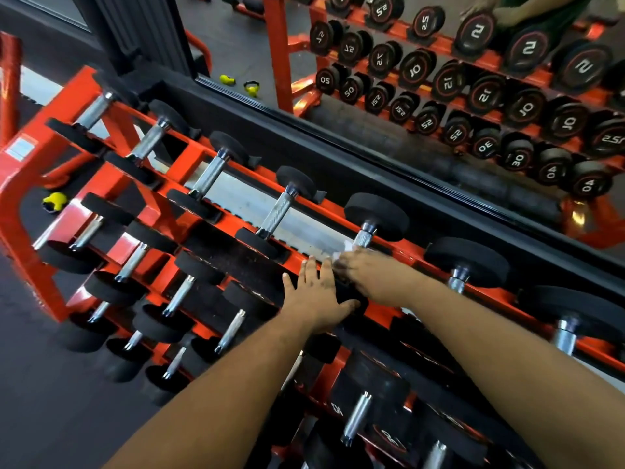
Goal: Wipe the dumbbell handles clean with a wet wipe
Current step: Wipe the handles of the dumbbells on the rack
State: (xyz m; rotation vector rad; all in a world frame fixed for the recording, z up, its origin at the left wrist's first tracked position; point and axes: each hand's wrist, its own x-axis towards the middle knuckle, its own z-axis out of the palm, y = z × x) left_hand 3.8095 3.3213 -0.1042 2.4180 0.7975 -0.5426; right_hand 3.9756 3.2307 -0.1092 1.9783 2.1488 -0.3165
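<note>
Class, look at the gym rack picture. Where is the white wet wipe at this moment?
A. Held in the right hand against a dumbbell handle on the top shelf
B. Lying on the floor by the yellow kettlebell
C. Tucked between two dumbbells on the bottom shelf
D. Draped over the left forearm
A: the wet wipe shows white at the fingertips of the right hand, pressed to the dumbbell handle on the top shelf, while the left hand lies flat on that dumbbell's near end.
</note>
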